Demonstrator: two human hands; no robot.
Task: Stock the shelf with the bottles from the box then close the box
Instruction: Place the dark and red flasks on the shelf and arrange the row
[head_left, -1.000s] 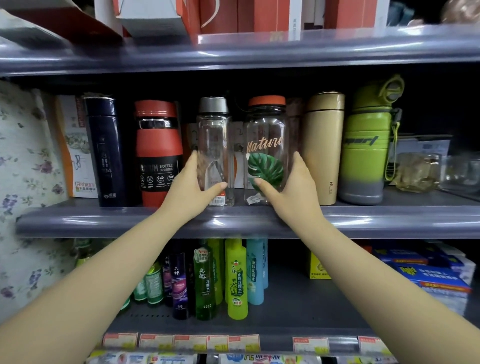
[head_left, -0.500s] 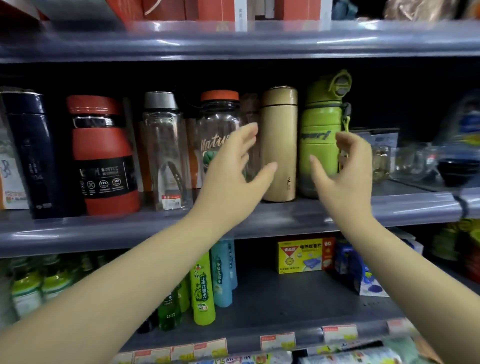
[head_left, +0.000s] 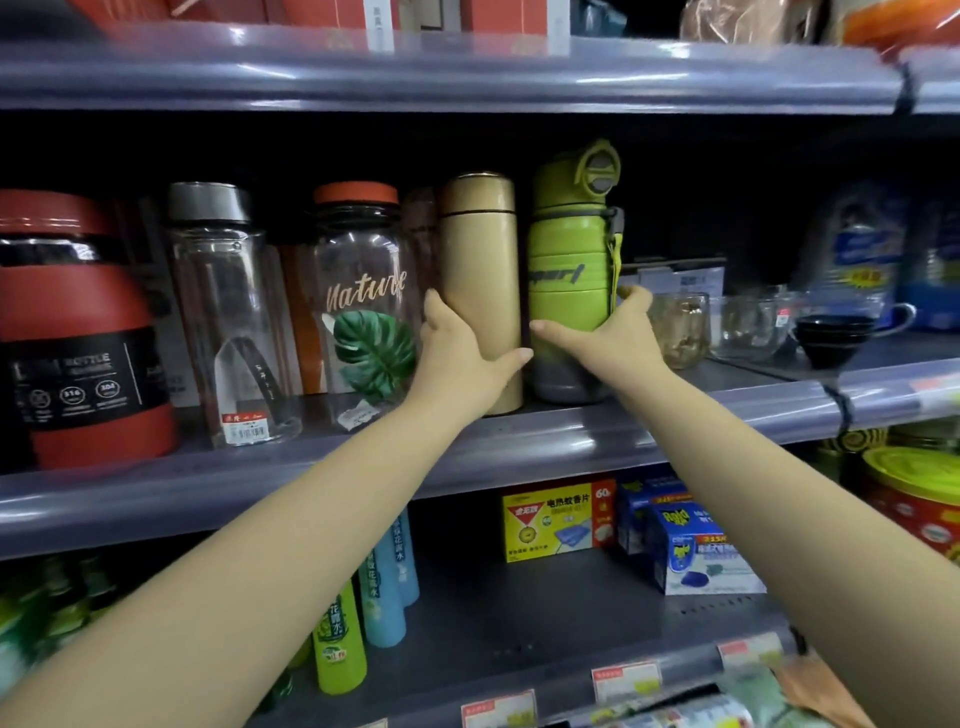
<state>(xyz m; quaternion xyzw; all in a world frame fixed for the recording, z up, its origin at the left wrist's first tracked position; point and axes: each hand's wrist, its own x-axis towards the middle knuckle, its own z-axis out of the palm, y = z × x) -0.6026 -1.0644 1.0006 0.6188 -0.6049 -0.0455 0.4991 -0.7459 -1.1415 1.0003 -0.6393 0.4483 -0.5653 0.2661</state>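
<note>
On the shelf (head_left: 519, 452), going from the left, stand a red and black flask (head_left: 78, 332), a clear square bottle (head_left: 228, 317) and a clear jar (head_left: 363, 306) with a leaf print, all upright in one row near the front edge, probably so that their labels face the aisle; next comes the gold flask (head_left: 480, 291), and the left hand (head_left: 457, 358) grips its lower half, thumb across the front and fingers round the far side, apparently to square it into the row; just beside it the green sport bottle (head_left: 571, 270) stands upright, and the right hand (head_left: 608, 332) cups it low, thumb reaching across its front and fingers curled round the right side, likely to nudge it against its neighbour; glass cups (head_left: 727, 327) sit further right; the box is not in view. Half a second ago both hands hovered open before these two bottles, touching neither; a second ago they were holding the two clear bottles, which now stand free.
</note>
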